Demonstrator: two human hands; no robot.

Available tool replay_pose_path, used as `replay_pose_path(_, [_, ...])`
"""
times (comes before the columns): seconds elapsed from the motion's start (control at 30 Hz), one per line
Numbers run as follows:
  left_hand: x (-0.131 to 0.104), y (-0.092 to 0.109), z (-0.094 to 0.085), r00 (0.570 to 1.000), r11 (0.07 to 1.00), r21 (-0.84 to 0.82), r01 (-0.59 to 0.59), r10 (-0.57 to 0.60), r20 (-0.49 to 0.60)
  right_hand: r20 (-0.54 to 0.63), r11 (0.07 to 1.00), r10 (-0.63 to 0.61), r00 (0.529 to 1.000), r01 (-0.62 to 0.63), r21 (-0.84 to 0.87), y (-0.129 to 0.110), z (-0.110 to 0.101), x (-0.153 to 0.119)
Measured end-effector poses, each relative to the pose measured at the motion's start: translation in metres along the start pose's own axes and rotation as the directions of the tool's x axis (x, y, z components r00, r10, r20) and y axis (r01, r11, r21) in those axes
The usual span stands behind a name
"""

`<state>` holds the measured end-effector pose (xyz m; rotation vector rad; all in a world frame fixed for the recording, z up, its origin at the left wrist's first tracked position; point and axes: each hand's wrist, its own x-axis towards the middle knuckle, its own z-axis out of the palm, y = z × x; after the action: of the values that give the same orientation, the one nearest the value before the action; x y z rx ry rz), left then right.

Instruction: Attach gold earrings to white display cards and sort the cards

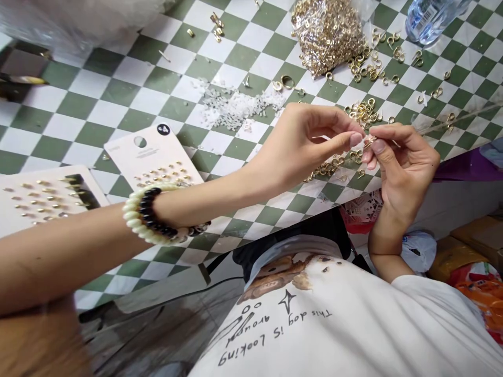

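Note:
My left hand [314, 139], on the arm with beaded bracelets [151, 214], reaches across from the left. Its thumb and index finger are pinched together, and whatever is between them is too small to name. Facing it, my right hand [406, 157] grips a small gold earring [369, 141] between thumb and fingers. The two sets of fingertips meet at this earring, above the table's near edge. Loose gold hoop earrings [363, 112] lie just behind the hands, and another group of gold earrings [328, 166] lies under my left hand.
Tiny clear plastic pieces [236, 107] are scattered mid-table. Farther back are a bag of small gold parts [330, 36] and a water bottle [428, 21]. Two earring cards [129, 149] with gold studs lie at left. A plastic bag [78, 23] fills the far left corner.

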<state>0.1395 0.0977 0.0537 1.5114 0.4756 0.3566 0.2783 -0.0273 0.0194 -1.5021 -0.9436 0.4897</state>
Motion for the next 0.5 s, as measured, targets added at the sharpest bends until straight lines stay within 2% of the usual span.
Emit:
replay_pose_path(0.13, [-0.003,0.002,-0.001,0.999,0.998,-0.055,0.043,-0.042,0.012,0.027,0.989,-0.009,1.000,0.005,0.146,-0.006,0.001,-0.001])
replay_pose_path(0.27, [-0.004,0.004,-0.001,0.998,0.997,-0.058,0.051,-0.048,0.051,0.026,0.997,0.076,0.997,-0.077,0.030,-0.008,0.004,-0.005])
replay_pose_path(0.4, [-0.005,0.004,0.000,0.999,0.999,0.031,0.032,-0.033,0.026,0.029,0.997,0.082,0.996,-0.082,-0.007,-0.010,0.007,-0.009])
replay_pose_path(0.5, [-0.007,0.001,-0.001,1.000,0.984,0.174,-0.026,0.024,0.013,0.031,0.998,0.061,0.998,-0.061,0.011,-0.010,0.010,-0.010])
